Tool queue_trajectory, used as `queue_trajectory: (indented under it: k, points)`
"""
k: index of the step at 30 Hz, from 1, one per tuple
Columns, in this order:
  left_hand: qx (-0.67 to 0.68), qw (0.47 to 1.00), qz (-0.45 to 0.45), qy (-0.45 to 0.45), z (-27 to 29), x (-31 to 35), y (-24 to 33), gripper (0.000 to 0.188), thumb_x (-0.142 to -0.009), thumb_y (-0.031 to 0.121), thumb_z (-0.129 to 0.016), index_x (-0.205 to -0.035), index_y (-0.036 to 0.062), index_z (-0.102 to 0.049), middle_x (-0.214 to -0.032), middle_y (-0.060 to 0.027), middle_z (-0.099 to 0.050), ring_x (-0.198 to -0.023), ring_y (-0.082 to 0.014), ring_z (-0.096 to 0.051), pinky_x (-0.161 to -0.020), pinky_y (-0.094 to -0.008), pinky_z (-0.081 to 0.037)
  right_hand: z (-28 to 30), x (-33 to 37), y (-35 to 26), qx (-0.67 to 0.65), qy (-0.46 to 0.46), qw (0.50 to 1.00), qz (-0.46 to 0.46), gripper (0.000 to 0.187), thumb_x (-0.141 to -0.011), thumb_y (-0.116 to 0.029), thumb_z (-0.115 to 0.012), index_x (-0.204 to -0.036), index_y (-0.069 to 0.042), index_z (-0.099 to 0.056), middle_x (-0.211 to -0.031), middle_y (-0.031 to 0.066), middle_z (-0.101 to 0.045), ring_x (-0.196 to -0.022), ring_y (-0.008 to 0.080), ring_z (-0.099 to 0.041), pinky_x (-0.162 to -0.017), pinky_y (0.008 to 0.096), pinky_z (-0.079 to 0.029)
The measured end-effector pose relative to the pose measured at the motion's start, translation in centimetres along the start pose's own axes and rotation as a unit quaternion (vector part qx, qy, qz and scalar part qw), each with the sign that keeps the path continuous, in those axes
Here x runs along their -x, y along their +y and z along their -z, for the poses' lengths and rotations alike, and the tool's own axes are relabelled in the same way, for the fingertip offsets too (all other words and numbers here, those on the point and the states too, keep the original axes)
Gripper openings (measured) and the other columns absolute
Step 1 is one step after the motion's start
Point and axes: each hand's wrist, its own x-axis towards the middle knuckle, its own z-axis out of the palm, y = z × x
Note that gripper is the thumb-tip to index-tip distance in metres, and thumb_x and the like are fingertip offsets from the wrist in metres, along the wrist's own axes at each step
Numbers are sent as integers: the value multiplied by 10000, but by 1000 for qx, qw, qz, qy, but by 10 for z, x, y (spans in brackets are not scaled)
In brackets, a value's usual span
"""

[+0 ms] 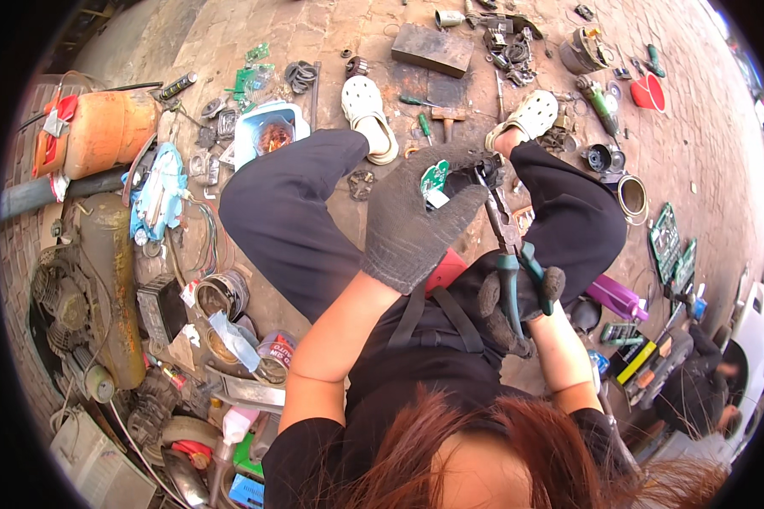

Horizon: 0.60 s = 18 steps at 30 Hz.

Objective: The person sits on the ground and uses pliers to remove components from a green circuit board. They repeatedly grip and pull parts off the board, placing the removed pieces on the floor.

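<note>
My left hand [412,225], in a dark grey knit glove, is closed around a small black part [463,180] with a green circuit board [434,176] showing on it. My right hand [492,310], gloved too, grips a pair of pliers [504,229] by its teal handles. The pliers point away from me, and their jaws touch or lie very close to the far end of the black part. Glove and jaws partly hide the contact, so I cannot tell whether the jaws bite on it. Both hands are above my lap, between my bent knees.
Beyond my feet lie a hammer [447,120] and a metal block [433,51]. A blue-white basin [244,136] and an orange gas cylinder [115,127] stand left. Right are a green angle grinder [598,106], a red bucket [649,92], circuit boards [666,240] and another person [692,386].
</note>
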Motion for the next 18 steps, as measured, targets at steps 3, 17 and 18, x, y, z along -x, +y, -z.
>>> queue_trajectory:
  k: [3,17,18]
  points:
    - [-34,999,-26,29,-6,0,2,289,-761,117,-728,-1027,31,-655,-938,-79,-687,-834,-145,-658,-752,-277,-504,20,4,11,-26,-29,998,52,897,-734,-531,-704,-1416,-123,-288,-1108,431,-486,-896,552,-564,-740,568,-528]
    - [-192,968,-151,47,-10,-2,18,209,-697,119,-758,-894,64,-715,-805,-68,-699,-740,-179,-683,-674,-286,-517,-3,7,4,-84,-56,995,10,835,-747,-429,-656,-1389,-43,-288,-1024,404,-508,-687,424,-567,-562,443,-508]
    - [-193,968,-155,39,-8,-2,18,216,-694,111,-760,-900,66,-714,-801,-63,-697,-734,-179,-682,-672,-285,-517,-3,7,4,-87,-57,995,7,831,-743,-420,-654,-1384,-33,-292,-1020,401,-509,-685,414,-563,-565,439,-503]
